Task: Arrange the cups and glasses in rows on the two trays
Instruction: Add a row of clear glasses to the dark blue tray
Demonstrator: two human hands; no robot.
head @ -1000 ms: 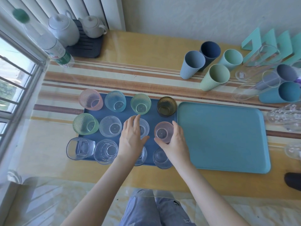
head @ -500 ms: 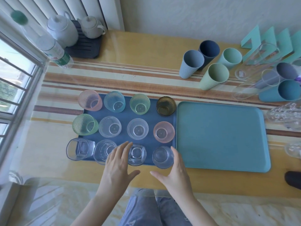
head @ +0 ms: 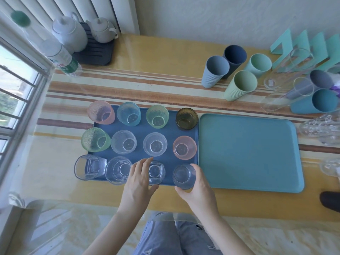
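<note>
A dark blue tray (head: pixel 139 134) holds three rows of small glasses, tinted ones at the back and clear ones nearer me. In the front row, my left hand (head: pixel 137 183) curls around a clear square-based glass (head: pixel 156 172), fingers on its left side and thumb at its near side. My right hand (head: pixel 198 186) cups the clear round glass (head: pixel 183 174) at the tray's front right corner. A light blue tray (head: pixel 248 153) lies bare just to the right. Tall ribbed cups (head: pixel 240 85) stand at the back right.
Clear tall glasses (head: pixel 287 74) and more cups (head: pixel 320 102) crowd the right edge, along with embossed clear glasses (head: pixel 322 127). Two white teapots (head: pixel 70 34) on a dark mat and a plastic bottle (head: pixel 55 52) sit at the back left by the window.
Both hands drew back from the middle row to the table's front edge, then moved forward and closed around the two front-row glasses.
</note>
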